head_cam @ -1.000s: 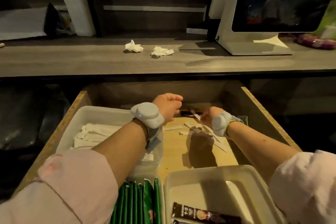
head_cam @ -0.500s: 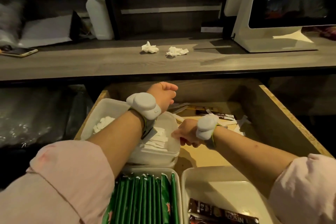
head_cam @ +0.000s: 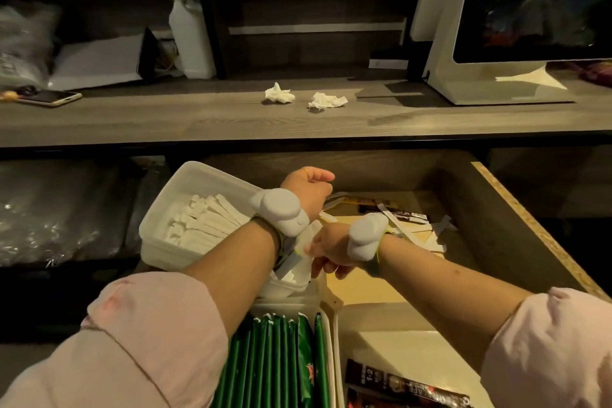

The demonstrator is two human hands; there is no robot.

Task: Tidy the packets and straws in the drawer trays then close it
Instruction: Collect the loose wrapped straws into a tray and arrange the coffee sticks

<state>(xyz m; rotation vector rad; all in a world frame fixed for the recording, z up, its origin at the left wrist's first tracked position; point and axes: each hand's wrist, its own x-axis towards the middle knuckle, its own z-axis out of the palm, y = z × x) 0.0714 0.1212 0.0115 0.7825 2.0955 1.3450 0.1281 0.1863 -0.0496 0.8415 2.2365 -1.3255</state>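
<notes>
The wooden drawer (head_cam: pixel 530 232) stands open. At its back left a white tray (head_cam: pixel 155 222) holds white paper-wrapped straws (head_cam: pixel 205 225). My right hand (head_cam: pixel 328 248) reaches across to the tray's right end and pinches a few white straws there. My left hand (head_cam: pixel 308 189) hovers above the tray's far right corner with its fingers curled; nothing shows in it. Loose white straws (head_cam: pixel 410 235) and dark packets (head_cam: pixel 397 214) lie scattered on the drawer floor at the back. A near tray holds upright green packets (head_cam: pixel 275 364).
A second near tray (head_cam: pixel 414 351) holds dark coffee packets (head_cam: pixel 404 387). On the counter above lie two crumpled tissues (head_cam: pixel 280 94), a phone (head_cam: pixel 49 97), a white bottle (head_cam: pixel 192 40) and a white-framed monitor (head_cam: pixel 530 10).
My right hand has moved left from the loose straws on the drawer floor to the straw tray. My left hand has stayed curled above the back of the drawer.
</notes>
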